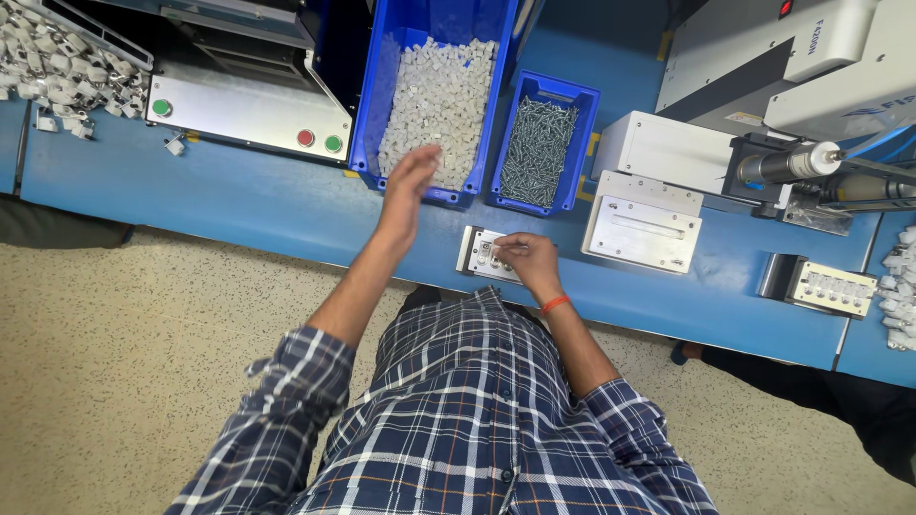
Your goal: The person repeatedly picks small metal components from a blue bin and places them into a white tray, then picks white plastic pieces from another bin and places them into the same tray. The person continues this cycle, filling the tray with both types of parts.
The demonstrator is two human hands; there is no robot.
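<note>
While two blue bins sit at the bench's back, left hand [408, 186] hovers, fingers loosely spread, holding nothing, at the front lip of the big bin [367, 114] of white plastic pieces. Right hand [528, 259] pinches something too small to identify on the small metal jig [477, 254] near the bench's front edge. Smaller bin [589, 105] holds screws. Bare blue bench [239, 205] lies left of the hands.

Small white jig [483, 254] flat at bench edge.
</note>
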